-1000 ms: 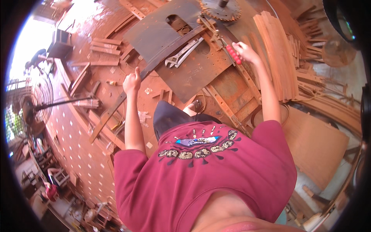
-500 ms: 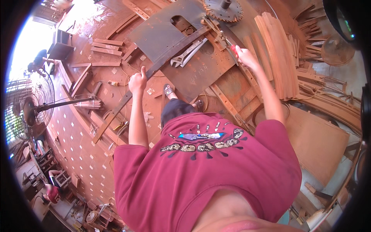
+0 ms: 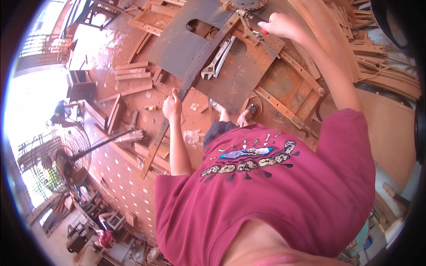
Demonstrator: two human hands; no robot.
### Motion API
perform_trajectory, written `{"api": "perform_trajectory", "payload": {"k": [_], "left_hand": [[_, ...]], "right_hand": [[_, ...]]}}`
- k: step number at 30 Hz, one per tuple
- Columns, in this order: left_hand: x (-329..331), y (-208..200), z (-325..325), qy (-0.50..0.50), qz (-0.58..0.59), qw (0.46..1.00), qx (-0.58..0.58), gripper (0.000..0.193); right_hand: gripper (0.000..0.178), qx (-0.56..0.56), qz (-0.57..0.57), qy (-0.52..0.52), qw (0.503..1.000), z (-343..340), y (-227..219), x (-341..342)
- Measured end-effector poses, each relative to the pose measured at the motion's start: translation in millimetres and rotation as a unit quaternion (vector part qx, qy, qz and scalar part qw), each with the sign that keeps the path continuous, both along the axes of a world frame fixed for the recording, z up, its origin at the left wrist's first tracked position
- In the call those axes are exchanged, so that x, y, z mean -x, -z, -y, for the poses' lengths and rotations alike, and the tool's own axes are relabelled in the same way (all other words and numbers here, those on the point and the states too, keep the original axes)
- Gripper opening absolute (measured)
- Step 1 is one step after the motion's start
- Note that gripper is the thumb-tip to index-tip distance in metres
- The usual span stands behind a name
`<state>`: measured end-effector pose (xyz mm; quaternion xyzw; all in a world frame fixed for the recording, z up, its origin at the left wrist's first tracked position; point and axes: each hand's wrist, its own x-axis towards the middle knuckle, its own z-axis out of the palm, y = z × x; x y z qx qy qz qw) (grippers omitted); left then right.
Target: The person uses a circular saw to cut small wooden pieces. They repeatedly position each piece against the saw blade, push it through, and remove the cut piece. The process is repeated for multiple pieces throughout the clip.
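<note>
A long dark metal bar (image 3: pixel 202 64) with a wooden lower end lies slantwise across the grey metal saw table (image 3: pixel 173 46). My left hand (image 3: pixel 172 106) is closed around it beyond the table's near left edge, thumb upward. At the far right of the table, my right hand (image 3: pixel 284 27) is closed on a red-handled tool (image 3: pixel 263 32) beside the metal bracket (image 3: pixel 248 29) at the bar's far end. Fingers hide most of the tool, so its kind is unclear. An adjustable wrench (image 3: pixel 208 71) rests on the table next to the bar, with a pale strip alongside.
A round toothed saw blade (image 3: pixel 253 4) lies at the far edge. Rusty rails (image 3: pixel 284 106) extend from the table's right. Long boards (image 3: pixel 330 35) are stacked at right. Wood offcuts (image 3: pixel 133 75) and a standing fan (image 3: pixel 66 162) are at left. Another person (image 3: pixel 105 238) sits lower left.
The head view has turned and shifted, so the scene sits differently. My right hand has moved farther away relative to the bracket, still holding the red handle. My left hand still grips the bar.
</note>
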<state>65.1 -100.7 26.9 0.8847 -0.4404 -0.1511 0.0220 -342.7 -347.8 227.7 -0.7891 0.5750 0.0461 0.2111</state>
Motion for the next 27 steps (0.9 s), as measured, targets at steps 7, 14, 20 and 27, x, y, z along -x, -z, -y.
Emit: {"api": "perform_trajectory", "payload": {"k": [7,14,20,27], "left_hand": [[15.3,-18.7,11.5,0.012,-0.004,1.0,0.015,0.084],[14.6,-10.2,5.2,-0.028,0.037,0.999,0.027,0.087],[16.2,-10.7,24.8,0.018,-0.001,1.0,0.004,0.088],[6.0,-16.3,5.8,-0.022,-0.006,1.0,0.0,0.081]], "right_hand": [[0.054,0.072,-0.126,0.36,0.922,6.0,145.1,131.2],[0.062,-0.052,-0.175,0.354,0.917,0.5,225.5,165.8],[0.043,0.011,-0.184,0.404,0.896,-17.8,243.4,169.5],[0.021,0.042,-0.185,0.198,0.962,-9.2,201.6,139.7]]}}
